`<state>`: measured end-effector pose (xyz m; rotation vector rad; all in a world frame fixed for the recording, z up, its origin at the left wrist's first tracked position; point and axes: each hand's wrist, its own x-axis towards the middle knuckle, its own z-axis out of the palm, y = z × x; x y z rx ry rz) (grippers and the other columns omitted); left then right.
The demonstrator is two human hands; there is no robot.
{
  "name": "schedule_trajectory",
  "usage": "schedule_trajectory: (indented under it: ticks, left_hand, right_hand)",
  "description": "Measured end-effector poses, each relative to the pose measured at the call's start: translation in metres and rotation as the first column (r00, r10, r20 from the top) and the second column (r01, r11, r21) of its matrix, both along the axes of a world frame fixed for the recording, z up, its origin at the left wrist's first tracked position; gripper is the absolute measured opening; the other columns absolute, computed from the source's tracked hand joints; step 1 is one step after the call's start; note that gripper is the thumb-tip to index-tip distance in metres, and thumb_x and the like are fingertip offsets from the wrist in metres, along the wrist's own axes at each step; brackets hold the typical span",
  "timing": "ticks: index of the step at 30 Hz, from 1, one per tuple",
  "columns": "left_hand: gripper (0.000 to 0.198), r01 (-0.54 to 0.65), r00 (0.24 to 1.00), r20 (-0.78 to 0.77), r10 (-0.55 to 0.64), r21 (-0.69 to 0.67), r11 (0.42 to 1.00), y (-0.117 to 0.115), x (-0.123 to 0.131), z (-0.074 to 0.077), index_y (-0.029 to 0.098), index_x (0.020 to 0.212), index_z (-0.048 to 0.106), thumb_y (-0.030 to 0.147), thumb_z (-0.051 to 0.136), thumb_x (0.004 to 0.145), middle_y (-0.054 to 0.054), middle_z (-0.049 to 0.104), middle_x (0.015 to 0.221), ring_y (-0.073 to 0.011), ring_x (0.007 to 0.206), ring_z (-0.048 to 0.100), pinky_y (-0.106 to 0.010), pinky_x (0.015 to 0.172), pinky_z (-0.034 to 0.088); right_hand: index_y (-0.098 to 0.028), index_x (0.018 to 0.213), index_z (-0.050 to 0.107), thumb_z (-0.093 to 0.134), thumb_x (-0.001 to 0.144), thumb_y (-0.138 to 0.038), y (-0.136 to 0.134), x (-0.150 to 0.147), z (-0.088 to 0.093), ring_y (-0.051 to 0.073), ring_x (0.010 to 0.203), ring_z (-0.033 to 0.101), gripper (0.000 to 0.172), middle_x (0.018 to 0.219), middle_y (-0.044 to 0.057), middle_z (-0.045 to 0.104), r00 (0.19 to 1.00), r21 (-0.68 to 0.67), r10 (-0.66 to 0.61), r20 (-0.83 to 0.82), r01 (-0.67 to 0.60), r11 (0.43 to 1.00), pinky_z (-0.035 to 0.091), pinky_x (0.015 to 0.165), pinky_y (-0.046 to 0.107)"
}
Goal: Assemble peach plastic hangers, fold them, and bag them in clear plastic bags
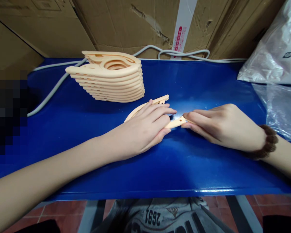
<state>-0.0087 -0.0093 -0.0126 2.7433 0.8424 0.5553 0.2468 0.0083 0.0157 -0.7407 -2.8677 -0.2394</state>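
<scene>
A peach-coloured curved plastic piece point(176, 123) lies low over the blue table, with a small hole near its right end. My left hand point(145, 127) covers its middle, fingers on top and thumb along the near edge, gripping it. Its far arm point(166, 97) shows beyond my fingers. At the right end, my right hand point(215, 124) is closed in a pinch on the tip; anything small between those fingertips is hidden. Behind my left hand stands a stack of matching peach plastic pieces point(118, 82), each with a pointed end and a rounded opening.
Cardboard boxes point(126, 26) line the back of the blue table point(87, 168). A white cable point(54, 87) runs along the rear and left. Clear plastic bags point(274, 51) rest at the right. The table's front edge is close to my body.
</scene>
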Motion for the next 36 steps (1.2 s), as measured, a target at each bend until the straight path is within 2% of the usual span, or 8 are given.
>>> schedule_trajectory:
  ticks: [9,15,22,31,36]
  left_hand:
    - [0.027,-0.003,1.0,-0.018,0.003,-0.011,1.0,-0.0004,-0.0006,0.0004,0.014,0.112,0.06,0.024,0.035,0.108,-0.014,0.058,0.146,-0.029,0.141,0.048,-0.058,0.125,0.029]
    - [0.028,-0.004,1.0,-0.018,0.003,-0.017,1.0,0.0002,-0.0007,-0.0008,0.015,0.111,0.061,0.023,0.035,0.108,-0.013,0.058,0.145,-0.027,0.141,0.047,-0.056,0.126,0.028]
    - [0.027,0.01,1.0,-0.03,-0.01,-0.009,1.0,0.0003,-0.0012,-0.0016,0.014,0.11,0.061,0.024,0.036,0.108,-0.013,0.057,0.146,-0.0292,0.142,0.046,-0.057,0.126,0.029]
    - [0.028,0.023,0.998,-0.061,-0.023,0.007,1.0,0.0007,-0.0014,-0.0011,0.015,0.106,0.061,0.026,0.035,0.108,-0.013,0.059,0.142,-0.0295,0.141,0.047,-0.058,0.125,0.03]
    - [0.03,0.03,0.997,-0.073,-0.029,0.016,0.999,0.0006,-0.0015,-0.001,0.015,0.105,0.061,0.026,0.033,0.109,-0.013,0.059,0.143,-0.0296,0.141,0.048,-0.058,0.125,0.03]
  right_hand:
    - [-0.018,0.082,0.06,0.03,0.112,-0.037,-0.0005,-0.002,0.0006,0.013,0.049,0.043,0.046,0.063,0.0,0.054,0.999,0.144,0.017,0.042,-0.023,0.989,0.024,0.052,0.031]
    - [-0.018,0.089,0.064,0.027,0.112,-0.037,-0.0001,-0.0014,0.002,0.012,0.05,0.041,0.047,0.065,-0.001,0.055,0.99,0.235,0.015,0.14,-0.048,0.971,0.026,0.054,0.031]
    - [-0.017,0.087,0.063,0.039,0.11,-0.033,-0.0012,-0.0015,0.0038,0.012,0.051,0.042,0.037,0.063,-0.001,0.054,0.985,0.396,0.065,0.163,-0.126,0.91,0.028,0.055,0.03]
    - [-0.019,0.074,0.057,0.034,0.11,-0.037,-0.0018,-0.0032,0.0061,0.012,0.051,0.041,0.047,0.06,-0.001,0.049,0.976,0.29,0.015,0.215,-0.079,0.954,0.029,0.055,0.03]
    - [-0.019,0.071,0.056,0.033,0.11,-0.037,-0.0012,-0.0039,0.0035,0.012,0.049,0.042,0.049,0.058,0.0,0.049,0.976,0.309,0.007,0.217,-0.075,0.948,0.03,0.055,0.03]
